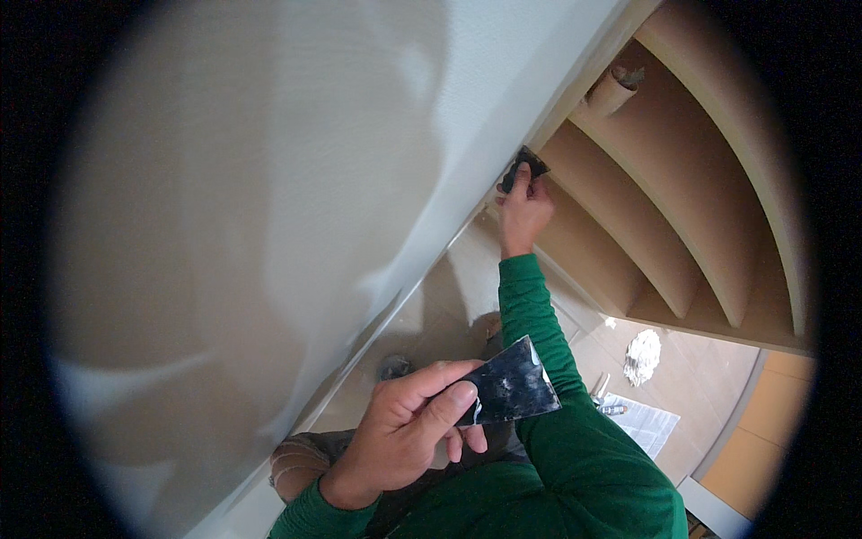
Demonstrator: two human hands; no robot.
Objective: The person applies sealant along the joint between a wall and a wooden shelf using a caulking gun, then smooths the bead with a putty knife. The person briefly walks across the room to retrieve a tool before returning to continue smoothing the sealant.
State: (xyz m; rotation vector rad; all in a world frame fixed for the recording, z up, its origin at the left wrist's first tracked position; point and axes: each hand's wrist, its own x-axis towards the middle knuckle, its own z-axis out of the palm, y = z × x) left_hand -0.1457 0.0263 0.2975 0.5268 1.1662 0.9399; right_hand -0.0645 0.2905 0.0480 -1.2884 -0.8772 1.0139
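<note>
Close to me, my left hand (404, 427) is closed around a dark putty knife (514, 388), thumb on top of its blade. White smears mark that blade, mostly near its edge and by my thumb. Farther out, my right arm reaches up to the corner between the wall and a shelf unit. There my right hand (527, 214) grips a second, smaller-looking putty knife (533, 163), held against or very near the seam; I cannot tell if it touches. My fingers cover most of its handle.
A pale wall (314, 180) fills the left. The tan shelf unit (664, 207) stands on the right, with a cylindrical container (612, 92) on one shelf. On the floor lie a crumpled white heap (642, 357) and a paper sheet (648, 426) with small tools beside it.
</note>
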